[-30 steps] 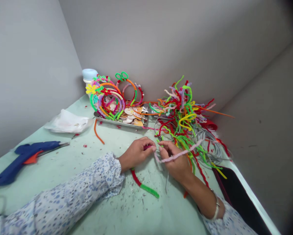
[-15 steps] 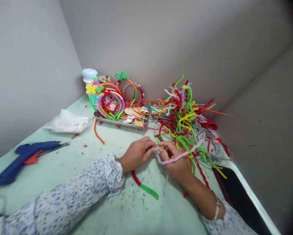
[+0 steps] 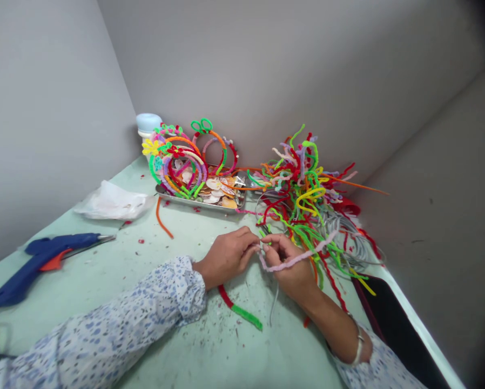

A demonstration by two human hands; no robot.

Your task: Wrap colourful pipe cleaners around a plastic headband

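Note:
My left hand [image 3: 229, 256] is closed in a pinch over the table, holding a headband wrapped in pipe cleaner. Its curved red and green end [image 3: 246, 317] sticks out below the wrist; the middle is hidden under the hand. Just opposite, almost fingertip to fingertip, my right hand [image 3: 294, 273] pinches a pale lilac pipe cleaner [image 3: 285, 266] close to the headband. The loose length of the pipe cleaner runs across the back of the right hand toward the upper right. A thin grey wire [image 3: 274, 305] hangs below the two hands.
A metal tray [image 3: 202, 205] holds cut-out pieces and several finished headbands [image 3: 186, 162]. Behind my right hand is a tangled heap of coloured pipe cleaners [image 3: 307, 183] beside coiled grey wire [image 3: 350, 237]. To the left are a blue glue gun [image 3: 44, 259] and a plastic bag [image 3: 113, 202].
Almost nothing differs. My left hand and sleeve have shifted very slightly, and both hands keep their pinch at the same spot.

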